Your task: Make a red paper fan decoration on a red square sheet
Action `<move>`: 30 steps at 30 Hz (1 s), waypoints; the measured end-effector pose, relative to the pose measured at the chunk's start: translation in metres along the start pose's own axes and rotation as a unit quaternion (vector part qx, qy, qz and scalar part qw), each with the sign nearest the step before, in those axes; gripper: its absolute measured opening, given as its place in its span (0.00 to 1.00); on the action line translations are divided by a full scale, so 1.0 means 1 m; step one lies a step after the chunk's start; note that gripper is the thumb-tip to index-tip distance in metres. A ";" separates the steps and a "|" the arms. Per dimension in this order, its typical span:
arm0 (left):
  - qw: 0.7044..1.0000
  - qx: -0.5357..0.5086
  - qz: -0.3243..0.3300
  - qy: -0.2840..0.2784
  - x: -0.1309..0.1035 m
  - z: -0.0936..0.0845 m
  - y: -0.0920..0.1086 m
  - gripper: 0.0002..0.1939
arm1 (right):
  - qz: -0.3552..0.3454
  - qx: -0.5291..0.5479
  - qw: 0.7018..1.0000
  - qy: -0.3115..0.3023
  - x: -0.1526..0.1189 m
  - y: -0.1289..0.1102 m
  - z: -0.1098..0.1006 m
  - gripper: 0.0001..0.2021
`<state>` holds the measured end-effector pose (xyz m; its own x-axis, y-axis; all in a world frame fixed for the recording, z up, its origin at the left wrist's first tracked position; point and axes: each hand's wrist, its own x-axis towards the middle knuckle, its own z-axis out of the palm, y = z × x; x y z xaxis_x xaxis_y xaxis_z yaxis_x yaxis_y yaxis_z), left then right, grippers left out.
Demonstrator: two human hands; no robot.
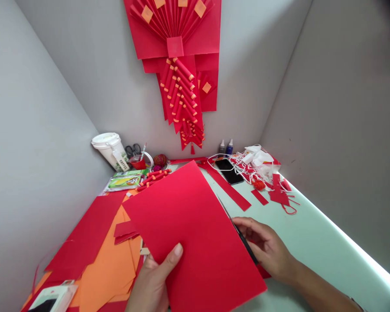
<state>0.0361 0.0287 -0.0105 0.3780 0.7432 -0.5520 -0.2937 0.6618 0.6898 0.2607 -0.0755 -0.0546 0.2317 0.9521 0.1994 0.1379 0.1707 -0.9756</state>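
Observation:
A large red paper sheet (198,229) is held up at a tilt over the table. My left hand (156,277) grips its lower left side, thumb on top and fingers hidden underneath. Along the sheet's right edge are black-handled scissors (245,243), with the thin blade pointing away from me. My right hand (268,247) is closed around their handles, partly behind the sheet. Whether the blades are apart cannot be made out. More red paper (264,272) shows below the right hand.
On the left lie orange sheets (108,271), a red sheet (87,234) and a white device (55,299). A white bucket (108,151) stands behind. At the back right are a phone (229,171), paper scraps (256,160) and glue bottles (229,147). Red firecracker decorations (182,93) hang on the wall.

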 end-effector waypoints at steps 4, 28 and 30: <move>1.000 -0.005 -0.006 -0.004 0.001 0.002 0.000 0.41 | -0.004 -0.009 1.000 0.001 0.000 0.001 -0.001 0.19; 1.000 0.008 -0.013 0.017 0.000 0.005 -0.001 0.41 | 0.014 0.005 1.000 0.010 0.001 -0.003 0.002 0.16; 1.000 0.010 -0.015 0.015 0.000 0.005 0.000 0.41 | 0.021 0.007 1.000 0.020 0.000 -0.001 0.002 0.16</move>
<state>0.0405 0.0276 -0.0081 0.3588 0.7266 -0.5859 -0.2655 0.6812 0.6823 0.2591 -0.0748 -0.0539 0.2759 0.9477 0.1605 0.1142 0.1335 -0.9844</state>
